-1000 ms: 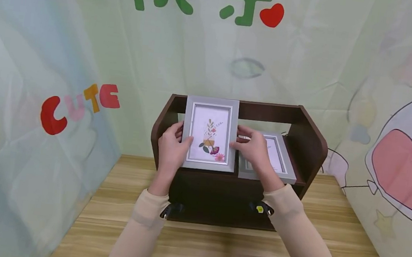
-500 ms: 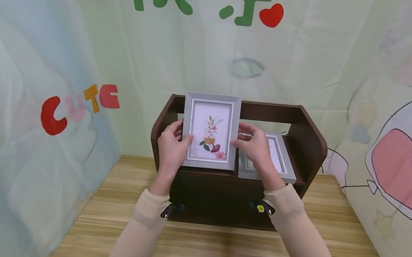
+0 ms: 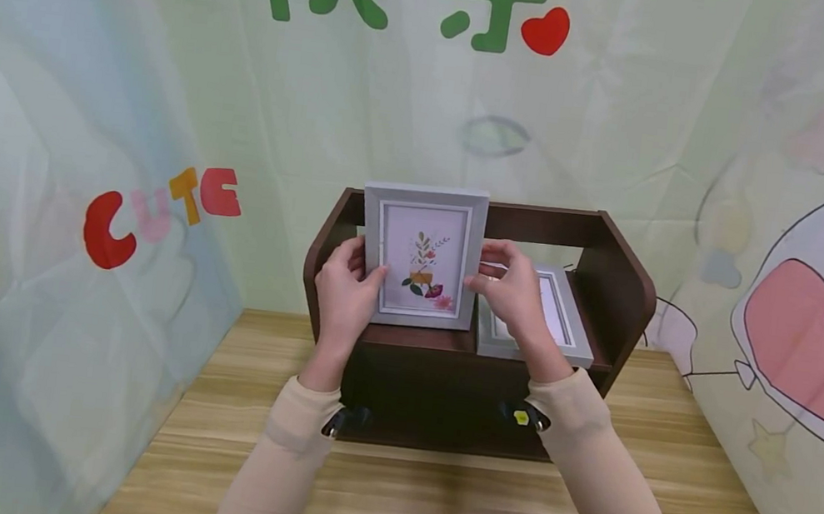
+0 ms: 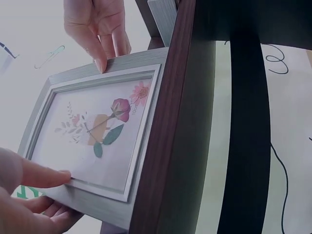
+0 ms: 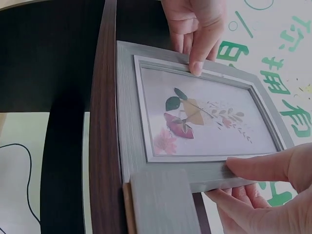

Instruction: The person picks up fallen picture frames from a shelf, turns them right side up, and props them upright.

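Observation:
A grey picture frame (image 3: 423, 223) with a dried-flower print stands nearly upright on the left part of the dark brown shelf (image 3: 626, 305), leaning back a little. My left hand (image 3: 347, 296) pinches its left side, thumb on the front and fingers behind. On the opposite side my right hand (image 3: 517, 293) grips it the same way. Both wrist views show each thumb on the frame's border and the lower edge close to the shelf's front edge. A second grey picture frame (image 3: 577, 320) lies flat on the right part of the shelf, partly hidden by my right hand.
The shelf unit stands on a wood-grain table (image 3: 431, 502), its raised side panels flanking both frames. Behind it hangs a printed cloth (image 3: 584, 124) with green characters and a red heart, continuing along the left and right sides.
Both hands have moved the held picture frame back from the shelf's front edge and tipped it more upright. More of the shelf surface shows in front of it. The flat frame stays put.

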### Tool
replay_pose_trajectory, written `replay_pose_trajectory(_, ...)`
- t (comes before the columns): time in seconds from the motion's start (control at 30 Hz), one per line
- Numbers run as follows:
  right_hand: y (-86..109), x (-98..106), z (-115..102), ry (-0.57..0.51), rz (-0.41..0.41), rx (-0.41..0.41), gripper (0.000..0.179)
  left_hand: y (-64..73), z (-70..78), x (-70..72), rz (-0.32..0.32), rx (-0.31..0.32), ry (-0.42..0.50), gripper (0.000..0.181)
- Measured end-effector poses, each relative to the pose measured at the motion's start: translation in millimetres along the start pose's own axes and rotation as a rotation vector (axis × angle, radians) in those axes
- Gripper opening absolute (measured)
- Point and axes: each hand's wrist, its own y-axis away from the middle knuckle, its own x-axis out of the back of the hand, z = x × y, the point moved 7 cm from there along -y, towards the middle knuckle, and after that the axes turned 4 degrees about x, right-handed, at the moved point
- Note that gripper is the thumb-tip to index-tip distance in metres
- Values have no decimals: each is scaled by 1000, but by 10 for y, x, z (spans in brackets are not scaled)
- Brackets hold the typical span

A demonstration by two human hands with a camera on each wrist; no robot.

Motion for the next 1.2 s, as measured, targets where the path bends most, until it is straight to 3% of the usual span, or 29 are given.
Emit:
replay_pose_trajectory(0.4,-19,-9,-2,-21,46,54,50,-2,-38,-19,-2,-49,56,38)
replay_pose_trajectory(0.7,-30,-9,17,-10,67,81,50,69,-150,-26,-3,-56,18,36)
replay_pose_trajectory(1.2,-10,55,37,53,110,113,45,201,-221,11,65,-117,-22,31)
